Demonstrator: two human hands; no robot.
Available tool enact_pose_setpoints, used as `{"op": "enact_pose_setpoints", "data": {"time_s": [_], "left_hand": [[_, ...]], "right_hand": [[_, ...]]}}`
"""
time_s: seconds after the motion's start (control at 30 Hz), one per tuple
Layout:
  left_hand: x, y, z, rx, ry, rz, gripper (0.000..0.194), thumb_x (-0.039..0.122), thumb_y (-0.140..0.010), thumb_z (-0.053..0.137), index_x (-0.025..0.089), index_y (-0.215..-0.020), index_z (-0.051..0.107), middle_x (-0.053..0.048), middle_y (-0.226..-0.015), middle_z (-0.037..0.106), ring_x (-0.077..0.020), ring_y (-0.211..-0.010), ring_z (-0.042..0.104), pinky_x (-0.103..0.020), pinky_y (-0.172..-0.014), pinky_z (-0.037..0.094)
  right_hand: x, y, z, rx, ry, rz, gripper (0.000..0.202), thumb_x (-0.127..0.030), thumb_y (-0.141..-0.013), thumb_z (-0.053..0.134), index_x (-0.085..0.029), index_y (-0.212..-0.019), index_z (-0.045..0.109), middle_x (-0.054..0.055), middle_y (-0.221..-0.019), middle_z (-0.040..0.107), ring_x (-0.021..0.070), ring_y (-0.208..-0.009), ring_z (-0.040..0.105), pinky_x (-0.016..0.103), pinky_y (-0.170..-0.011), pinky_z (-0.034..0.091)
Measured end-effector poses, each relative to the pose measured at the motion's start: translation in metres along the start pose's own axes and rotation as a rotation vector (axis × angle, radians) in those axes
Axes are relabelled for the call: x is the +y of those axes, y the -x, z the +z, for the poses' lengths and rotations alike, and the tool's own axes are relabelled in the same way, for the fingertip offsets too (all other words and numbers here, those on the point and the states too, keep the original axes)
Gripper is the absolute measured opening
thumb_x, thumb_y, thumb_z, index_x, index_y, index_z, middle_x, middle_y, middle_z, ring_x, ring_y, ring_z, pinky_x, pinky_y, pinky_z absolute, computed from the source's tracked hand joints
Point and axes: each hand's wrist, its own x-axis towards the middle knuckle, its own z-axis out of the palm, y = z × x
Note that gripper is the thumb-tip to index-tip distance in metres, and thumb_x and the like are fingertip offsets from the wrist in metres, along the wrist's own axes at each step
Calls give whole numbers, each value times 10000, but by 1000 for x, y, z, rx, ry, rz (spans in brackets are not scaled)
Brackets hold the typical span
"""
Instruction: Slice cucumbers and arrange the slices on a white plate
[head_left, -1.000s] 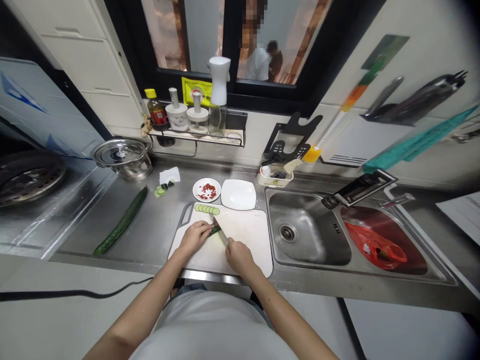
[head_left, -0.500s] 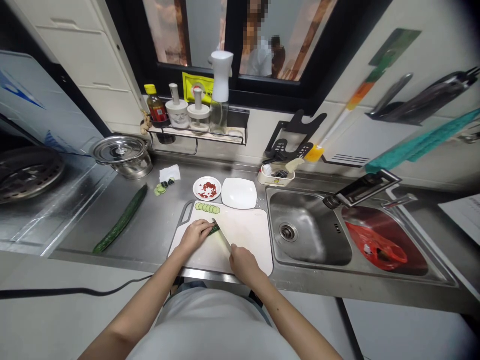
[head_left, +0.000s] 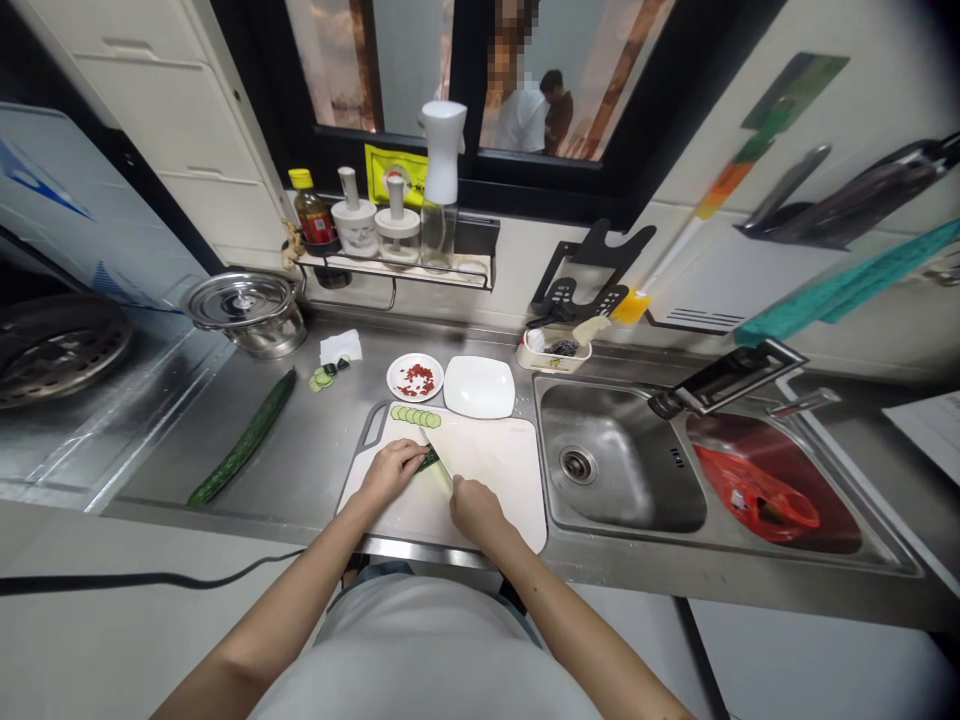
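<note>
On the white cutting board, my left hand presses its fingers on a short dark green cucumber piece. My right hand is wrapped round the handle of a knife, whose blade lies against the right side of that piece. A row of several cucumber slices rests at the board's upper left. Behind the board stand a round plate with small red bits and a bare white square plate. A whole cucumber lies on the steel counter to the left.
Cucumber scraps lie beside a white tissue. A lidded steel pot stands at the back left. To the right is a double sink with a red bag. Bottles line a wall shelf. People show behind the window.
My right hand and the knife have shifted slightly left and up, and the knife is steeper. My left hand stays on the cucumber piece.
</note>
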Motion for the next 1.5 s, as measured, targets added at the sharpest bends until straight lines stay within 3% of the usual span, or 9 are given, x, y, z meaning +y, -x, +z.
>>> {"op": "enact_pose_setpoints", "data": {"time_s": [0.4,0.87,1.23,1.5], "left_hand": [[0,0,0,11,45,-11,236,284,-907,515,237,-1015,719,-47,-987,704,-170,-926,627,-301,-860,477],[-4,-1,1,8,61,-4,242,292,-904,514,230,-1018,719,-55,-984,710,-172,-926,632,-312,-862,486],[-3,-2,0,-3,77,-18,238,289,-903,516,226,-1007,720,-53,-998,710,-174,-943,633,-309,-874,481],[-4,-2,1,5,72,-16,244,295,-901,516,224,-1006,724,-59,-1006,714,-177,-940,634,-319,-871,485]], "right_hand": [[5,8,0,-40,18,16,346,-80,-891,338,-97,-1134,584,164,-1000,679,231,-980,643,291,-781,447],[3,-23,14,49,-16,-38,297,-99,-882,353,-115,-1069,583,156,-992,675,217,-944,646,286,-765,451],[5,-6,9,-21,13,-4,337,-88,-889,345,-107,-1131,579,167,-1004,677,225,-964,643,294,-776,454],[6,-22,16,30,-8,-43,315,-83,-881,347,-117,-1083,586,158,-985,678,215,-963,641,288,-789,445]]}}
